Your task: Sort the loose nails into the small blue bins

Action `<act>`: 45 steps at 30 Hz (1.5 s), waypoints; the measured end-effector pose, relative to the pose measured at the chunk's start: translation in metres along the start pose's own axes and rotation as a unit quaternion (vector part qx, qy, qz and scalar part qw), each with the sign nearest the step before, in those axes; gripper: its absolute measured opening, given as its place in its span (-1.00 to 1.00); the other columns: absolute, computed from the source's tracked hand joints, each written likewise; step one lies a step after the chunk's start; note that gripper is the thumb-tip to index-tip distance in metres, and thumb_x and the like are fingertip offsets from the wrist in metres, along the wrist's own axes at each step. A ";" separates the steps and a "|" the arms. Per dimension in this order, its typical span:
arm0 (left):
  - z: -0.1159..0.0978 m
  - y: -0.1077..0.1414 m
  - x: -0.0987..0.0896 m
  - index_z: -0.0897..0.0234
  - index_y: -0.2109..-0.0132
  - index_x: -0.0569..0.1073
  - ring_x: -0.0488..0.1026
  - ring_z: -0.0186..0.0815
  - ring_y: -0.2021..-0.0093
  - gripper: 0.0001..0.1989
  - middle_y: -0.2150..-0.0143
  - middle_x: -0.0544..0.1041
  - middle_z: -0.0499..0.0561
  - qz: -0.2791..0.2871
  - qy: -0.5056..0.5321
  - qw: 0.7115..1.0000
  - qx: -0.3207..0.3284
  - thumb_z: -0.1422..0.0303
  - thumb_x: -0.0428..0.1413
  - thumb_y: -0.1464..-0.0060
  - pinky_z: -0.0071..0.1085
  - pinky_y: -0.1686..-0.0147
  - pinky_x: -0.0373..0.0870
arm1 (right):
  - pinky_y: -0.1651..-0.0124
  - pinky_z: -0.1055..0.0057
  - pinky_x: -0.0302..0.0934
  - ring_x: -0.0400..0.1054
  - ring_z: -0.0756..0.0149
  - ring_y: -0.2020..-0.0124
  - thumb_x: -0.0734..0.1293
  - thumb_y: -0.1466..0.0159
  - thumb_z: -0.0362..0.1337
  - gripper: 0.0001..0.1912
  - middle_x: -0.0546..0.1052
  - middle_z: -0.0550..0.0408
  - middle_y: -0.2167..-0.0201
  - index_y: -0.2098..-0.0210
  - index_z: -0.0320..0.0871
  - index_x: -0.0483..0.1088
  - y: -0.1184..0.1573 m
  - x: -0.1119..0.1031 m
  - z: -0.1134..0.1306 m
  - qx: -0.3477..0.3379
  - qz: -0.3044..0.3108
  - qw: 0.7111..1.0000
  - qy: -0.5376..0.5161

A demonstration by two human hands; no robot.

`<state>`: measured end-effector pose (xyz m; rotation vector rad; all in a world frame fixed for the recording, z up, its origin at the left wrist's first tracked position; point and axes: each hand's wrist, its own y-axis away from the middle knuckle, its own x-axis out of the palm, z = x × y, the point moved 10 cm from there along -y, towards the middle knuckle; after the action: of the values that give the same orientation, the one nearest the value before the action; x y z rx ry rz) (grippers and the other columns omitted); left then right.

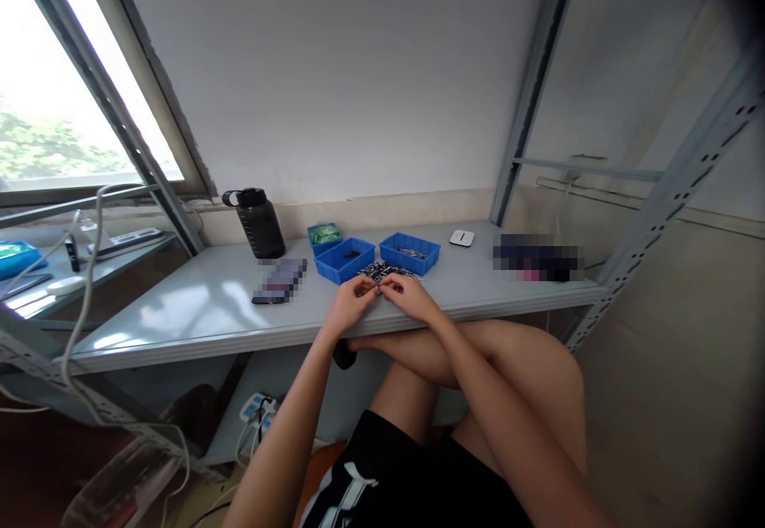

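bins (328, 271) behind parts pile (388, 268), bottle (261, 228) farther left

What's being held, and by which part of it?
Can't tell: left hand and right hand nearly meet at the pile of small dark and silvery metallic pieces; anything held is too small to make out.

Bare hands (352, 299) and forearms (295, 424), black shorts (418, 480) with a white-and-grey print (354, 486), seemingly a dark shoe (343, 355).
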<state>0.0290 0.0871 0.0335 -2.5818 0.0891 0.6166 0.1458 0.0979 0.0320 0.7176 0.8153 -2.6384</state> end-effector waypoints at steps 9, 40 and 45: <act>-0.005 0.001 -0.001 0.29 0.24 0.52 0.46 -0.29 0.34 -0.82 0.32 0.58 0.01 0.000 -0.037 0.999 -0.003 0.33 0.08 -0.05 -0.44 0.33 0.33 | 0.37 0.45 0.15 0.33 0.35 0.48 0.19 -0.27 -0.17 -0.77 0.46 0.16 0.53 0.36 -0.14 0.41 0.002 -0.003 0.000 -0.005 -0.024 1.000 -0.007; -0.010 0.004 0.009 0.28 0.32 0.52 0.45 -0.30 0.38 -0.81 0.38 0.57 -0.02 0.016 -0.127 0.992 0.017 0.36 0.02 -0.08 -0.44 0.35 0.29 | 0.23 0.47 0.10 0.34 0.33 0.27 0.20 -0.25 -0.37 -0.82 0.48 0.07 0.26 0.20 -0.11 0.41 0.009 -0.027 -0.026 0.038 -0.009 0.953 0.300; -0.010 0.004 0.008 0.28 0.32 0.52 0.46 -0.30 0.37 -0.81 0.38 0.57 -0.02 0.011 -0.128 0.992 0.017 0.36 0.02 -0.09 -0.44 0.34 0.29 | 0.21 0.46 0.11 0.33 0.31 0.23 0.20 -0.27 -0.35 -0.81 0.47 0.08 0.24 0.17 -0.09 0.41 0.010 -0.026 -0.023 0.030 0.003 0.951 0.309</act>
<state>0.0399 0.0793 0.0364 -2.4487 0.0438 0.9393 0.1803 0.1067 0.0245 1.6013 0.8721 -2.4488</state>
